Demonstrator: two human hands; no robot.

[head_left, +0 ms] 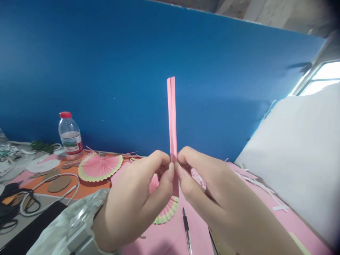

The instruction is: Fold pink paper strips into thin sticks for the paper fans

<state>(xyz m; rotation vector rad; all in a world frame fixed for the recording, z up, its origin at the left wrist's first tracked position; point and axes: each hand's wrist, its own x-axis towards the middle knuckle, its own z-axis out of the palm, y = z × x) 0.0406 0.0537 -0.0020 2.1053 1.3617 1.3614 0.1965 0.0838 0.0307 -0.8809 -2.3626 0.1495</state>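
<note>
Upright in front of the blue wall stands a narrow folded pink paper strip (172, 117), creased down its length. My left hand (140, 191) pinches its lower part from the left, thumb and forefinger pressed on it. From the other side my right hand (204, 187) pinches the same part, the two thumbs almost touching. A short end of the strip shows below the thumbs. Behind the hands lies a pleated pink paper fan with a yellow-green rim (168, 211), partly hidden by my left hand. A pen (186, 226) rests on the pink paper below.
Another pleated pink fan (102, 166) lies at the left, near a plastic bottle with a red cap (70, 136). A white cable (50, 177), a cardboard disc (59, 183) and black scissors-like handles (10, 209) are further left. White paper strips (261, 187) lie at the right.
</note>
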